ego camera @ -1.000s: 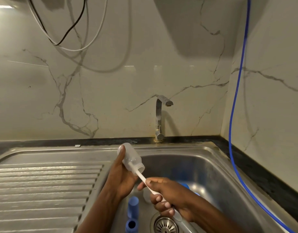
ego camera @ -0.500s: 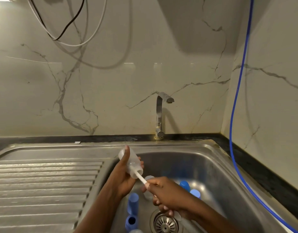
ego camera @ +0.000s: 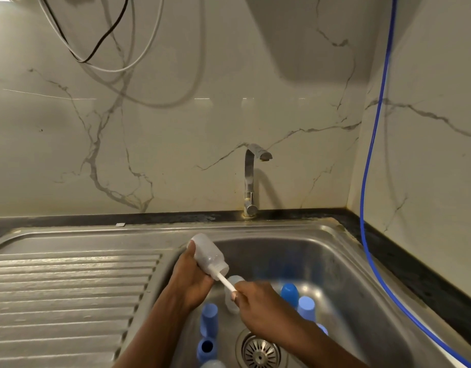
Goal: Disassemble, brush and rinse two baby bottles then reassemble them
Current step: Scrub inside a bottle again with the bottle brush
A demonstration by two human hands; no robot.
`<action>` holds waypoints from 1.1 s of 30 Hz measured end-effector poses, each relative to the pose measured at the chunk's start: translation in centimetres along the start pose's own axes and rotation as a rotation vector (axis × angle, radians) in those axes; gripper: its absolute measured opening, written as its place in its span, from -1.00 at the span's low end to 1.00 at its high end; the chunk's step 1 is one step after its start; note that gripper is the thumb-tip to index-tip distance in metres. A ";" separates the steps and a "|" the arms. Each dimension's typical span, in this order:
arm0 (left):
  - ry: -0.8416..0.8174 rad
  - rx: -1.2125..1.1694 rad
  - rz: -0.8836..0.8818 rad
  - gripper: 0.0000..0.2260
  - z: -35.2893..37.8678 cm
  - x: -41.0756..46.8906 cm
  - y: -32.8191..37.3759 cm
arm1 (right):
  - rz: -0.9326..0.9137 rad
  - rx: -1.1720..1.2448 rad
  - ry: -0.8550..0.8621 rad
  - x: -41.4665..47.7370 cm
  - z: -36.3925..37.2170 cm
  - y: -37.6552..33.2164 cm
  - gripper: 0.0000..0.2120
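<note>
My left hand [ego camera: 189,281] grips a translucent white bottle body [ego camera: 208,254] over the left side of the sink basin, its mouth tilted down to the right. A white brush handle [ego camera: 225,282] runs out of that mouth, and my right hand [ego camera: 258,306] grips it. The brush head is hidden inside the bottle. Below my hands lie loose parts on the basin floor: a blue cap [ego camera: 209,321], a blue collar ring [ego camera: 206,347], a second clear bottle body [ego camera: 233,294] and two blue pieces [ego camera: 290,292] [ego camera: 306,309] on the right.
The steel sink [ego camera: 343,264] has a drain strainer [ego camera: 259,353] at the bottom and a ribbed drainboard [ego camera: 69,288] on the left. A chrome tap [ego camera: 251,179] stands behind, not running. A blue hose [ego camera: 367,181] hangs along the right wall. Cables [ego camera: 106,54] dangle at the upper left.
Both hands with the bottle and brush have dropped a little lower in the basin. My right hand has slid up the handle, pushing the brush further into the bottle.
</note>
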State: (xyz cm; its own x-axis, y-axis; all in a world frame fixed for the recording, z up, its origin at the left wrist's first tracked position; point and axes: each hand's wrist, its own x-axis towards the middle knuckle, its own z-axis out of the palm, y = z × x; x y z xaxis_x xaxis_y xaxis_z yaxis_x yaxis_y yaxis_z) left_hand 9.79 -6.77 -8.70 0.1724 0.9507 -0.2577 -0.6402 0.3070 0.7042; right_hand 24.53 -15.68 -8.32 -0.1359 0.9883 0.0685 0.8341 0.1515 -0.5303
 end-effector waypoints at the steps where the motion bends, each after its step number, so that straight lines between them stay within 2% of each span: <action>1: -0.017 0.021 0.002 -0.30 0.1 -0.1 0.0 | 0.008 0.071 -0.036 -0.1 -0.2 -0.3 -0.77; 2: -0.019 0.032 -0.004 -0.35 0.2 -0.2 0.0 | 0.052 0.207 -0.097 -0.3 -0.6 -0.5 -0.74; 4: -0.046 -0.036 -0.004 -0.40 0.1 -0.4 0.3 | 0.205 0.635 -0.287 -0.6 -1.8 -1.1 -0.71; 5: -0.101 -0.093 -0.003 -0.36 0.0 -0.5 0.6 | 0.248 0.826 -0.388 -0.8 -2.5 -1.3 -0.71; 7: -0.194 -0.179 -0.001 -0.29 -0.2 -0.4 1.1 | 0.267 1.036 -0.507 -1.2 -3.6 -1.8 -0.70; 9: -0.153 -0.120 -0.002 -0.29 -0.3 -0.1 1.0 | 0.266 1.007 -0.476 -1.3 -3.6 -2.1 -0.70; 10: -0.097 -0.054 0.011 -0.31 -0.2 -0.2 0.8 | 0.239 0.875 -0.392 -1.1 -3.1 -2.2 -0.71; 13: 0.030 0.132 0.060 -0.41 0.1 -0.1 0.0 | 0.062 0.194 -0.023 -0.5 -1.2 -1.4 -0.73; 14: 0.064 0.152 0.078 -0.47 0.1 0.0 -0.1 | 0.032 0.069 0.030 -0.3 -0.8 -1.0 -0.74; 17: 0.066 0.146 0.095 -0.61 0.2 -0.2 -0.3 | 0.052 -0.055 0.076 -0.3 -0.9 -0.1 -0.73; 19: 0.013 0.112 0.042 -0.52 0.5 -0.6 -0.3 | 0.042 -0.105 0.083 -0.3 -0.8 0.2 -0.73; 21: -0.030 0.156 0.005 -0.28 1.2 -1.1 -0.2 | 0.018 -0.075 0.060 -0.3 -0.4 0.0 -0.76; 23: -0.022 0.160 0.016 -0.13 1.3 -0.9 -0.1 | 0.020 0.087 -0.026 -0.3 -0.4 -0.7 -0.76; 26: -0.079 -0.035 0.016 -0.32 0.7 -0.8 0.3 | 0.168 0.721 -0.270 -0.5 -1.7 -1.6 -0.73; 28: -0.179 -0.136 -0.023 -0.35 0.5 -0.8 0.9 | 0.211 1.003 -0.420 -0.9 -2.9 -1.9 -0.71; 30: -0.206 -0.079 -0.005 -0.36 0.6 -0.9 1.3 | 0.213 1.047 -0.438 -1.1 -3.3 -1.9 -0.70; 31: -0.183 -0.006 0.031 -0.41 0.7 -0.9 1.2 | 0.212 0.976 -0.388 -1.1 -3.0 -1.9 -0.71; 33: -0.100 0.092 0.102 -0.47 0.8 -0.5 0.6 | 0.172 0.602 -0.185 -0.8 -2.1 -1.8 -0.73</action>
State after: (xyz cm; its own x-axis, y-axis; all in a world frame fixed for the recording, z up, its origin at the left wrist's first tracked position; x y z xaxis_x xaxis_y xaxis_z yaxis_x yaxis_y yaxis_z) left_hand 9.90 -7.06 -7.59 0.1863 0.9753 -0.1182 -0.5878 0.2071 0.7821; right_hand 24.30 -16.72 -5.65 -0.1621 0.9707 -0.1774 0.4147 -0.0961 -0.9049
